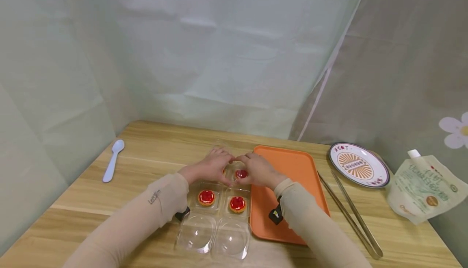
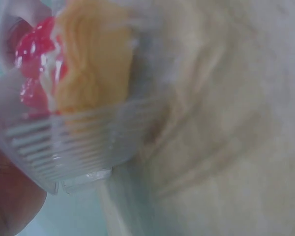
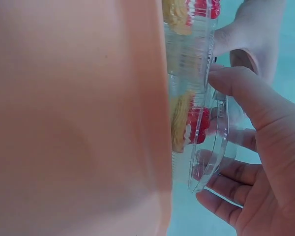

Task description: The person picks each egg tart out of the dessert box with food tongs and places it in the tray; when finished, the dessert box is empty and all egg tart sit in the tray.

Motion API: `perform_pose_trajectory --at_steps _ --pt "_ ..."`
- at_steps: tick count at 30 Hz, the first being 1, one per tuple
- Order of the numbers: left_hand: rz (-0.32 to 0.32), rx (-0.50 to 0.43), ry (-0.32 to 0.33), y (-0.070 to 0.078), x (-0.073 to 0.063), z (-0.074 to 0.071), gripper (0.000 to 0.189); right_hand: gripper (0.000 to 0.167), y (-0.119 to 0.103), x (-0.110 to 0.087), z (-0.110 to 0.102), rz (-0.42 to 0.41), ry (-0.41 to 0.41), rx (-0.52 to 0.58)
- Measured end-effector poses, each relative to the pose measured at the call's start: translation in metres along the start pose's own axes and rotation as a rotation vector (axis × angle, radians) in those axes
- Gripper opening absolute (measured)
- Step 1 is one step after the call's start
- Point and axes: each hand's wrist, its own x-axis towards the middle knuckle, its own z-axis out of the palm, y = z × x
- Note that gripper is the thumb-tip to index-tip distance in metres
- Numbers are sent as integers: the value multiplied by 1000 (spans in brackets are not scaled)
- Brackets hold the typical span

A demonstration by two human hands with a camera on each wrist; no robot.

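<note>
Both hands are at the far clear plastic container, which holds fruit tarts with red topping. My left hand [image 1: 212,165] grips its left side, thumb at the near edge. My right hand [image 1: 260,170] holds the right side; in the right wrist view, its thumb and curled fingers [image 3: 226,184] span the clear lid [image 3: 219,142], which lies over a tart [image 3: 196,125]. Nearer stands a second clear container [image 1: 221,211] with two red-topped tarts [image 1: 206,197], its lid [image 1: 197,233] folded open toward me. In the left wrist view a tart [image 2: 91,64] shows through the ridged plastic wall.
An orange tray [image 1: 289,158] lies right of the containers, under my right forearm. Metal tongs [image 1: 352,215], a patterned plate [image 1: 358,165] and a spouted pouch [image 1: 420,190] are farther right. A pale spoon [image 1: 114,160] lies at the left, and curtains hang behind the table.
</note>
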Motion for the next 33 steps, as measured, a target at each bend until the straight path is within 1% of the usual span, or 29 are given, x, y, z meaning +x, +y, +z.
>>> perform_pose_trajectory --at_steps 8,12,21,26,29,33 --pt "-22 -1 3 1 -2 1 81 71 0 -3 -3 -16 3 14" --pt "-31 1 2 1 -2 1 81 71 0 -4 -5 -17 1 51" --pt "-19 12 16 -2 -1 4 77 78 1 -6 -12 42 -15 156" --pt "-19 -8 21 -3 -1 4 76 81 3 -10 -19 55 -20 212" --pt "-22 -10 20 -3 -2 5 76 79 5 -14 -24 50 -1 241" --pt "-18 -6 22 -3 -1 6 76 74 9 -18 -30 37 46 265"
